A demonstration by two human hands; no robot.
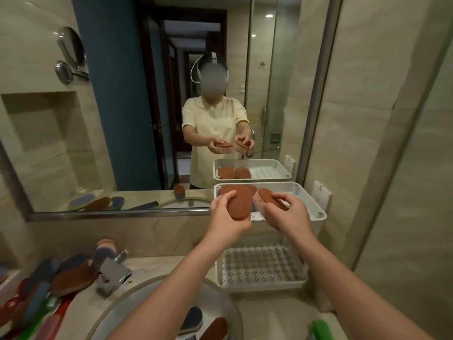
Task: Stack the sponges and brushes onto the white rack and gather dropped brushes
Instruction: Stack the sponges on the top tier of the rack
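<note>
A white two-tier rack (pixel 316 207) stands on the counter at the right, against the mirror. My left hand (pixel 226 217) grips a brown oval sponge (pixel 241 204) at the front left edge of the top tier. My right hand (pixel 286 215) holds a second brown-topped sponge (pixel 268 196), tilted, just over the same tier. Another brown sponge (pixel 226 190) lies in the top tier behind them. The lower tier (pixel 262 268) shows only its perforated floor.
A pile of brown and blue sponges and coloured brushes (pixel 49 283) lies left of the chrome tap (pixel 114 273). Two sponges (pixel 203 325) sit in the round sink (pixel 117 305). A green brush (pixel 323 330) lies at the counter's front right. A mirror (pixel 152 106) fills the wall ahead.
</note>
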